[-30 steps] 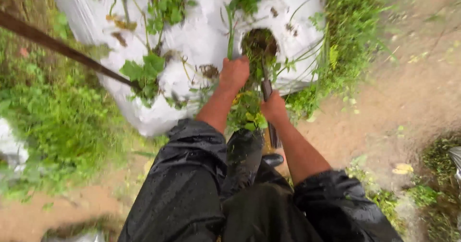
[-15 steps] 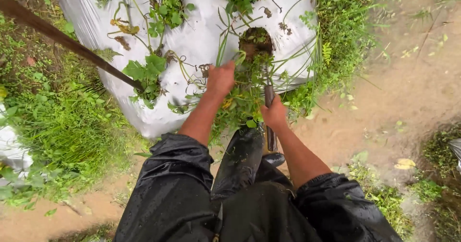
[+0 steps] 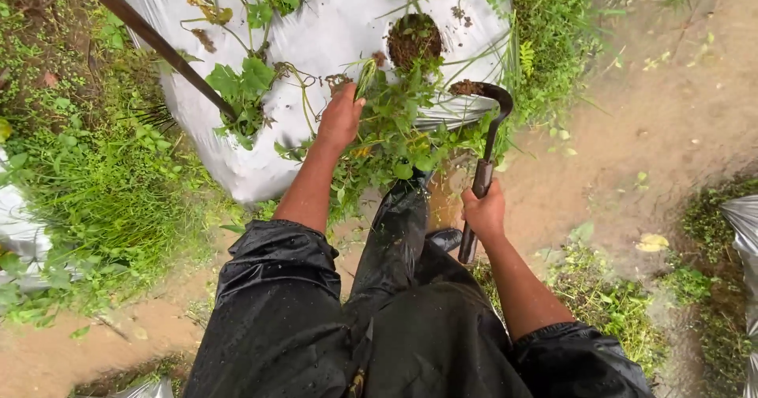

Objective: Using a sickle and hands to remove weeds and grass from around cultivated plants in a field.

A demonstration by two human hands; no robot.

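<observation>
Left hand (image 3: 339,118) is clenched on a weed clump (image 3: 387,122) at the white mulch sheet (image 3: 332,27) edge. Right hand (image 3: 483,211) is clamped on the sickle (image 3: 485,141), its blade tip soil-caked. Open muddy path (image 3: 655,114) lies at 3 o'clock; the pole (image 3: 158,43) is cut off at 11 o'clock.

The person wears a glossy black waterproof suit whose fabric shines wet and lies in deep, crumpled folds; its sleeves are pushed up, the left sleeve (image 3: 278,254) bunched in a thick roll and the right sleeve (image 3: 570,349) gathered in the same way, so that both forearms are bare. The left hand (image 3: 339,119) and the right hand (image 3: 483,212) are ungloved, with no watch, ring or band visible. Trousers (image 3: 399,232) of the same shiny black material cover the legs, ending at a dark, smooth boot (image 3: 444,240).
</observation>
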